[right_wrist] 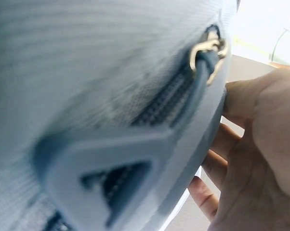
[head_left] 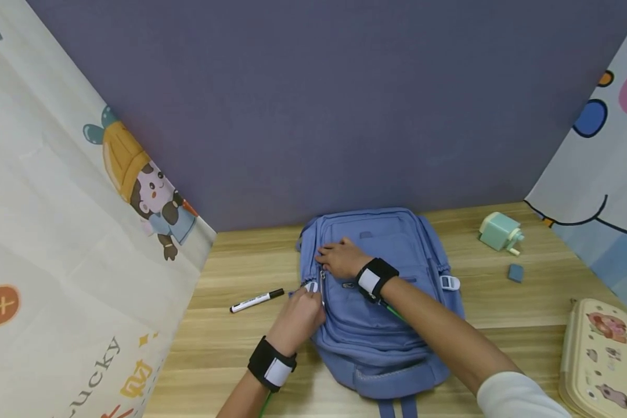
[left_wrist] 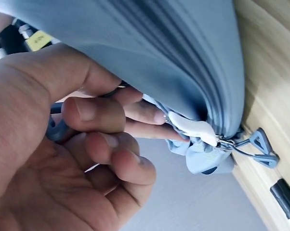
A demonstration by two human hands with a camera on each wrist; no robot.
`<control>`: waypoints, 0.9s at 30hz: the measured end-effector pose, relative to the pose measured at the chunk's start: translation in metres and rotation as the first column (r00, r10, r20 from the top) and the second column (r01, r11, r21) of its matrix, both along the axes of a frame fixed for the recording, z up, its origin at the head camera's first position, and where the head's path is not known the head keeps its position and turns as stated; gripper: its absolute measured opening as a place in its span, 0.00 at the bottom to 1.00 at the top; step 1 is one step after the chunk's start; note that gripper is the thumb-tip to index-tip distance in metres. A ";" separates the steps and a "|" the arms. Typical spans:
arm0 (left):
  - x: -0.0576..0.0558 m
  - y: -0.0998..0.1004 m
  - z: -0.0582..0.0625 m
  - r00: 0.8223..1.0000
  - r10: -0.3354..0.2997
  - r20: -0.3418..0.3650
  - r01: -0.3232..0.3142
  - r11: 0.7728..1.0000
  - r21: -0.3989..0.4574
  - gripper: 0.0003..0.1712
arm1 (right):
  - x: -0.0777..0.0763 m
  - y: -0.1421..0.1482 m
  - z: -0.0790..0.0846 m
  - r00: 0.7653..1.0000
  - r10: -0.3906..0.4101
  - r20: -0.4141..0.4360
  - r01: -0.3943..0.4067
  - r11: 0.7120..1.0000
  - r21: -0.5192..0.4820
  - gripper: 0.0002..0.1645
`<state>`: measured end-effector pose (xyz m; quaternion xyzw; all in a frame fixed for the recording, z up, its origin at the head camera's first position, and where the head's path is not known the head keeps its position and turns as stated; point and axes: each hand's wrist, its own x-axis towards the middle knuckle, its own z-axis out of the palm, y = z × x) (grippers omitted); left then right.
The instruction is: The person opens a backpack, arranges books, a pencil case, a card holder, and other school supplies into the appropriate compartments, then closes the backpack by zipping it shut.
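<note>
A blue backpack lies on its back on the wooden table. My left hand is at its left side, fingers curled; in the left wrist view thumb and forefinger pinch a small zipper pull, mostly hidden by the fingers. Higher up the same side, my right hand holds the bag's edge, its fingertips bent over the fabric. Beside the hands sits a white buckle. Close to the right wrist camera hangs a pocket zipper's blue triangular pull, which neither hand touches.
A marker lies left of the backpack. To the right are a green pencil sharpener, a small blue block and a cream pencil case. A dark panel stands behind, with printed sheets at both sides.
</note>
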<state>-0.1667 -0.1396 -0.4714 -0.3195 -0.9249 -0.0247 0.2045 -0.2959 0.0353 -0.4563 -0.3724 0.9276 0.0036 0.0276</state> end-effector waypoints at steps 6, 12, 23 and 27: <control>0.013 0.000 0.007 0.994 0.015 0.110 -0.019 0.999 0.036 0.13 | 0.000 -0.002 -0.003 0.999 -0.008 0.031 0.008 1.000 -0.009 0.27; 0.020 0.001 0.013 0.982 0.004 0.190 -0.018 0.997 0.072 0.15 | -0.001 -0.002 -0.002 0.998 -0.022 0.051 0.023 1.000 -0.011 0.27; 0.023 0.001 0.015 0.978 -0.007 0.210 -0.009 0.997 0.075 0.17 | -0.004 0.000 -0.008 0.999 -0.015 0.037 0.015 1.000 -0.004 0.27; 0.019 -0.001 0.015 0.968 0.001 0.251 -0.025 0.996 0.091 0.18 | -0.005 0.001 -0.008 0.999 -0.017 0.043 0.017 1.000 -0.004 0.27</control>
